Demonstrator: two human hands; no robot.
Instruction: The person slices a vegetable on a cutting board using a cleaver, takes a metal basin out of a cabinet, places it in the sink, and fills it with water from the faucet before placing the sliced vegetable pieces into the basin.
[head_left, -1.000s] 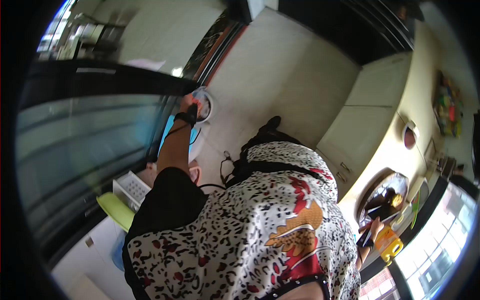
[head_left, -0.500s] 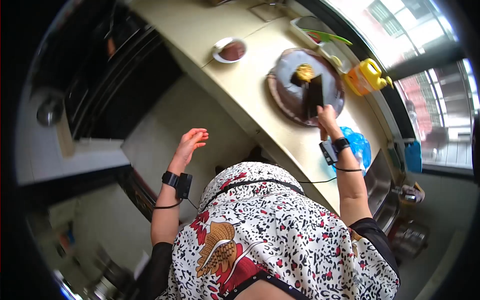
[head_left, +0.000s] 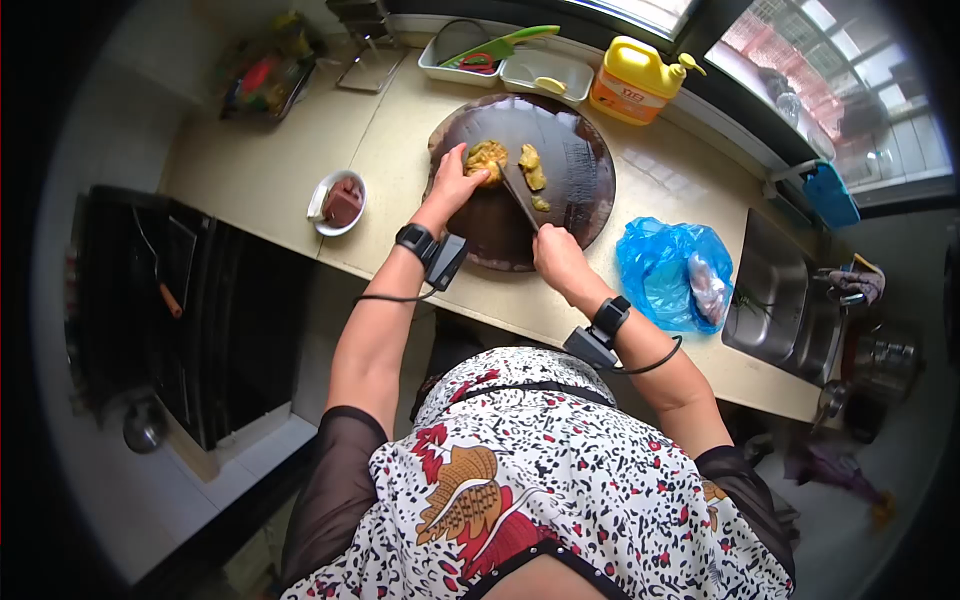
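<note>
Currently, in the head camera's view, a person is working with both hands at a pale desk [head_left: 390,140], where a dark, round chopping board [head_left: 490,235] is lying; clock positions are being read around its centre. A yellow-brown food lump [head_left: 487,160] is sitting on the board at about 10 o'clock. Coming in from 9 o'clock, the left hand [head_left: 457,185] is holding this lump, its fingers and thumb spreading apart around the near edge. Reaching in from 5 o'clock, the right hand [head_left: 562,260] is clamping on the handle of a dark knife [head_left: 519,198], whose blade is pointing toward 11 o'clock and meeting the lump's right edge; whether it is cutting in, I cannot tell. Just right of the blade, a long food piece [head_left: 531,167] is lying near the board's centre, with a small food piece [head_left: 541,203] below it.

Off the board at 9 o'clock, a white bowl [head_left: 330,229] is holding a dark reddish block [head_left: 344,203]. At 11 o'clock, a green utensil [head_left: 505,45] is resting across a white tray [head_left: 440,72]; at 12, a clear tray [head_left: 575,78] is standing beside it. Between 1 and 2, a yellow bottle [head_left: 632,85] is standing upright. At 4 o'clock, a crumpled blue bag [head_left: 655,270] is lying beside a metal sink [head_left: 765,285]. Both wrists are wearing black straps with boxes.
</note>
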